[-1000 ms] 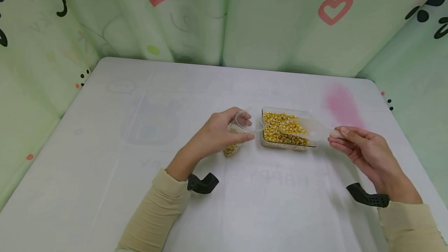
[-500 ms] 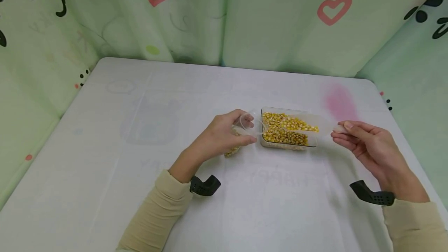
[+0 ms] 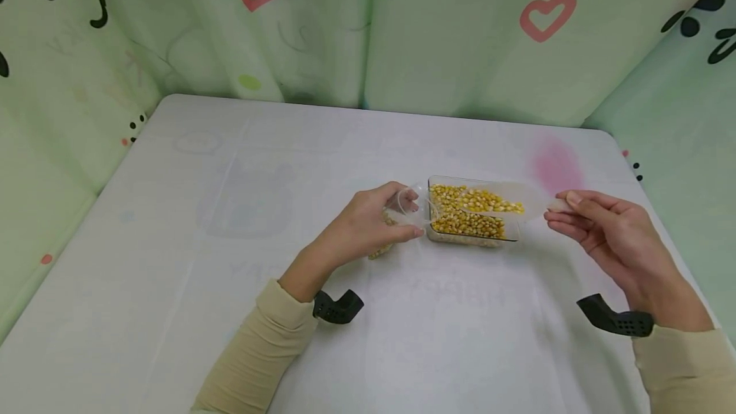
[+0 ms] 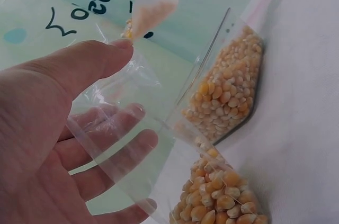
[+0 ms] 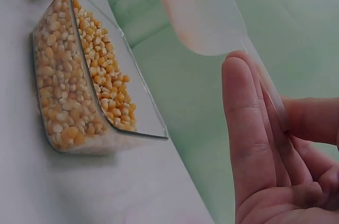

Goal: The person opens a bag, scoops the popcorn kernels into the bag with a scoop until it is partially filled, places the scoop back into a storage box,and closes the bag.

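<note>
My left hand (image 3: 368, 219) curls round the upper part of a clear plastic bag (image 4: 217, 197), whose lower part holds corn kernels. Its mouth gapes between my thumb and fingers, facing right. A translucent white scoop (image 3: 535, 200) carries a load of kernels, and my right hand (image 3: 623, 241) pinches its handle between thumb and fingers. The scoop hangs above a clear rectangular container (image 5: 63, 86) filled with corn kernels. In the left wrist view, the scoop's tip (image 4: 130, 29) points towards the bag. Most of the bag is behind my left hand in the head view.
The container stands on a white-covered table (image 3: 259, 209), just right of the bag. A pale green printed curtain (image 3: 460, 37) closes off the back and both sides. Black camera mounts (image 3: 339, 306) sit at both wrists.
The scoop has risen slightly and shifted right, its kernels now lying towards the handle side. My right hand moved right and up a little. My left hand and the bag moved slightly right.
</note>
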`<action>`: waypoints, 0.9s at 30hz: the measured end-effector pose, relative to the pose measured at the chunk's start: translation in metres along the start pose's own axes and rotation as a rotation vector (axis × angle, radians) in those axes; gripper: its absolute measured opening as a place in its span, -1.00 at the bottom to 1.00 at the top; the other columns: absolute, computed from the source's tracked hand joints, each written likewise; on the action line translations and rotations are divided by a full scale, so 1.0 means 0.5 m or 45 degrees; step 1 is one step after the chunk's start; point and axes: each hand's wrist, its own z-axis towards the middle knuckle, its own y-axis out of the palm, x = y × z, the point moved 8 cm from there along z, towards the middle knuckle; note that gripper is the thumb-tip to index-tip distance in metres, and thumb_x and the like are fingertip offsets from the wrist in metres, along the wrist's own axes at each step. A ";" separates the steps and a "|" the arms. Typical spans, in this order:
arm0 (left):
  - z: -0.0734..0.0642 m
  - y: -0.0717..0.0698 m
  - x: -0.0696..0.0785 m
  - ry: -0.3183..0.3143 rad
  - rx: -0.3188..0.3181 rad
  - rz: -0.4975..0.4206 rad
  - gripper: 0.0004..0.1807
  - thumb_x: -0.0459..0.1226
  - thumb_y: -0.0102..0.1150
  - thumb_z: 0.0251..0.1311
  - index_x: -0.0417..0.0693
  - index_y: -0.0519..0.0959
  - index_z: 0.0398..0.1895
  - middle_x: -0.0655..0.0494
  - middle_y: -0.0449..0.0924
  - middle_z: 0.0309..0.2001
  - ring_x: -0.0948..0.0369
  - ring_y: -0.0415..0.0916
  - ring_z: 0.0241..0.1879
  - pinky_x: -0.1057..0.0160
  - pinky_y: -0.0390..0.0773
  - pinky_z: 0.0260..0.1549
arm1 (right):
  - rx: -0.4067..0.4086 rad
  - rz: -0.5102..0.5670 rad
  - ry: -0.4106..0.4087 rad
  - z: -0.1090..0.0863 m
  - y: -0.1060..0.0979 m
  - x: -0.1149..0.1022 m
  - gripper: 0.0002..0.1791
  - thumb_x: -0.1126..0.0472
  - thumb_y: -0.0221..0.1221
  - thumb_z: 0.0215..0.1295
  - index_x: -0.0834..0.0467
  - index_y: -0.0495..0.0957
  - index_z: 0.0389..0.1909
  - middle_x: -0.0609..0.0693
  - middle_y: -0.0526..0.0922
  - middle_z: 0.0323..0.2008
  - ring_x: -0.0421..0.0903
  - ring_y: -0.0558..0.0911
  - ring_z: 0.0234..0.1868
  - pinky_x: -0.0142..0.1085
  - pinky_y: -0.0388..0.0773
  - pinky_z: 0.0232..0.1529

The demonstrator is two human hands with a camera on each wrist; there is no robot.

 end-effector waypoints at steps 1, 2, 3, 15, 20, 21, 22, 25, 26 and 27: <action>0.000 0.000 0.000 0.001 0.001 -0.001 -0.51 -0.18 0.41 0.15 -0.07 0.49 0.12 0.01 0.66 0.01 0.07 0.55 0.10 0.01 0.50 0.11 | 0.010 -0.023 -0.004 0.000 0.002 -0.002 -0.70 0.44 -0.07 0.49 0.37 0.66 -0.08 0.21 0.78 -0.21 0.08 0.79 -0.20 -0.16 0.66 -0.11; 0.000 0.000 0.000 0.001 0.004 -0.002 -0.51 -0.18 0.41 0.15 -0.07 0.49 0.11 0.00 0.66 0.01 0.07 0.55 0.10 0.01 0.50 0.11 | 0.021 -0.044 -0.007 0.000 0.005 -0.004 -0.70 0.43 -0.06 0.49 0.36 0.67 -0.08 0.20 0.78 -0.21 0.07 0.79 -0.20 -0.17 0.67 -0.12; -0.001 0.000 -0.001 0.000 0.005 0.000 -0.51 -0.18 0.41 0.14 -0.07 0.49 0.12 0.01 0.66 0.01 0.08 0.55 0.10 0.02 0.50 0.11 | 0.021 -0.050 -0.008 -0.001 0.008 -0.005 -0.71 0.43 -0.05 0.49 0.36 0.66 -0.07 0.20 0.78 -0.20 0.07 0.79 -0.20 -0.17 0.67 -0.12; -0.001 0.004 -0.003 -0.008 -0.004 0.028 -0.53 -0.16 0.40 0.15 -0.01 0.49 0.11 0.14 0.67 -0.02 0.13 0.56 0.09 0.17 0.52 0.00 | -0.004 -0.174 -0.007 0.008 0.051 -0.016 -0.72 0.40 -0.03 0.49 0.33 0.65 -0.03 0.16 0.78 -0.17 0.07 0.79 -0.20 -0.19 0.67 -0.10; 0.000 0.003 -0.002 -0.007 -0.001 0.031 -0.54 -0.16 0.41 0.15 0.02 0.50 0.09 0.15 0.67 -0.03 0.13 0.56 0.08 0.19 0.52 0.00 | -0.003 -0.256 -0.025 0.013 0.064 -0.018 -0.72 0.41 -0.03 0.49 0.32 0.65 -0.02 0.14 0.78 -0.18 0.06 0.79 -0.21 -0.21 0.68 -0.11; 0.000 0.003 -0.002 -0.008 -0.001 0.030 -0.54 -0.16 0.41 0.15 0.02 0.50 0.09 0.14 0.67 -0.02 0.13 0.56 0.08 0.18 0.52 0.00 | -0.008 -0.270 -0.027 0.014 0.067 -0.019 -0.72 0.41 -0.03 0.49 0.32 0.65 -0.02 0.14 0.78 -0.18 0.05 0.79 -0.21 -0.21 0.68 -0.11; 0.000 0.003 -0.001 -0.009 -0.001 0.030 -0.54 -0.15 0.41 0.15 0.02 0.50 0.09 0.14 0.67 -0.02 0.13 0.56 0.08 0.18 0.52 0.00 | -0.015 -0.280 -0.032 0.015 0.071 -0.020 -0.72 0.41 -0.04 0.49 0.32 0.65 -0.02 0.14 0.78 -0.17 0.05 0.79 -0.21 -0.21 0.68 -0.11; 0.000 0.003 -0.002 -0.016 -0.002 0.033 -0.54 -0.15 0.41 0.15 0.02 0.50 0.09 0.14 0.66 -0.03 0.13 0.56 0.08 0.18 0.52 -0.01 | -0.029 -0.304 -0.036 0.017 0.080 -0.021 -0.72 0.41 -0.03 0.49 0.33 0.64 -0.02 0.14 0.77 -0.17 0.05 0.79 -0.21 -0.21 0.68 -0.12; 0.001 0.003 -0.002 -0.018 -0.001 0.035 -0.54 -0.15 0.41 0.14 0.03 0.50 0.09 0.14 0.66 -0.03 0.13 0.56 0.08 0.18 0.52 -0.01 | -0.032 -0.314 -0.038 0.017 0.083 -0.022 -0.73 0.41 -0.03 0.49 0.33 0.64 -0.02 0.15 0.77 -0.17 0.05 0.79 -0.21 -0.21 0.68 -0.12; 0.001 0.003 -0.002 -0.018 0.000 0.036 -0.55 -0.15 0.41 0.14 0.03 0.51 0.09 0.15 0.66 -0.04 0.14 0.56 0.08 0.19 0.52 -0.02 | -0.033 -0.322 -0.038 0.018 0.086 -0.022 -0.73 0.41 -0.02 0.48 0.33 0.64 -0.02 0.15 0.77 -0.17 0.05 0.79 -0.22 -0.21 0.68 -0.12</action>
